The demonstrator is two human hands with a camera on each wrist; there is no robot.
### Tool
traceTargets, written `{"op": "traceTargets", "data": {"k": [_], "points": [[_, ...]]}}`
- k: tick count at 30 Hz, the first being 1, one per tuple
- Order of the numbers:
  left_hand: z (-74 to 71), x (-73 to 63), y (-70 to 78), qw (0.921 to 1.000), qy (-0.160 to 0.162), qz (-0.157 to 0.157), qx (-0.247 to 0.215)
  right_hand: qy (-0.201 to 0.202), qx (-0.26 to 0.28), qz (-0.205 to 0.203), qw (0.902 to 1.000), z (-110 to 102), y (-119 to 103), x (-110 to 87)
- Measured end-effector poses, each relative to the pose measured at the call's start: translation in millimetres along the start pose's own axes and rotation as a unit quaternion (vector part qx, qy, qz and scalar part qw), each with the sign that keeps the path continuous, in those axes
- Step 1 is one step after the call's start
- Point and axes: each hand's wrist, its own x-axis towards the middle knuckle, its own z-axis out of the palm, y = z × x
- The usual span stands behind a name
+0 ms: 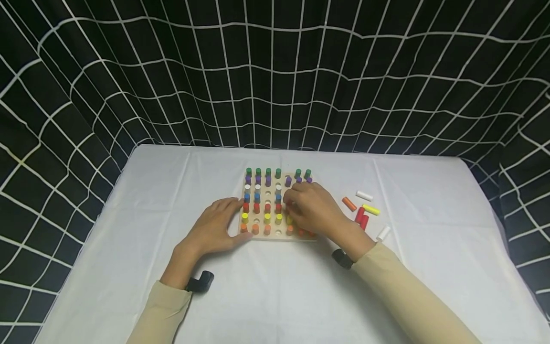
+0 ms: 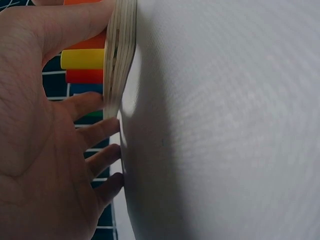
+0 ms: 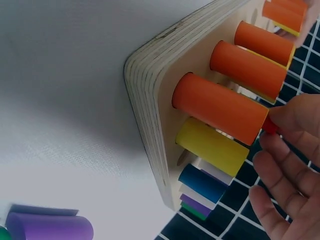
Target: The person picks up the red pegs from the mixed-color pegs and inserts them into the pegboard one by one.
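Note:
A wooden pegboard (image 1: pixel 279 238) lies on the table, with rows of green, purple, white, blue, red, yellow and orange pegs upright in it. Several of its holes show bare. My left hand (image 1: pixel 216 228) rests at the board's left front corner; its thumb touches the front edge and its fingers lie along the left side (image 2: pixel 120 50). Over the board's right part, my right hand (image 1: pixel 315 206) pinches a red peg (image 3: pixel 270 126) between thumb and forefinger. Just beyond orange pegs (image 3: pixel 220 107) and a yellow peg (image 3: pixel 212 145), that red peg is mostly hidden.
Right of the board lie loose pegs: a white peg (image 1: pixel 364 196), an orange peg (image 1: pixel 349 204), a yellow peg (image 1: pixel 371 209), two red pegs (image 1: pixel 364 222) and another white peg (image 1: pixel 384 233). The right wrist view shows a loose purple peg (image 3: pixel 50 227). White cloth (image 1: pixel 172 181) covers the table.

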Motion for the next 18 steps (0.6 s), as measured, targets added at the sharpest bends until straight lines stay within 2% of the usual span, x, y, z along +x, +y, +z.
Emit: {"op": "traceTargets", "data": {"k": [9,18], "points": [[3.5,3.5,-1.6,1.0,-0.004,0.001,0.001,0.004,-0.015,0.001,0.9999,0.0,-2.0,-4.8],[-2.1,1.7,-5.4,0.9998,-0.013,-0.007,0.009,0.017,-0.02,-0.011,0.9996,2.2,-2.0,-3.9]]}}
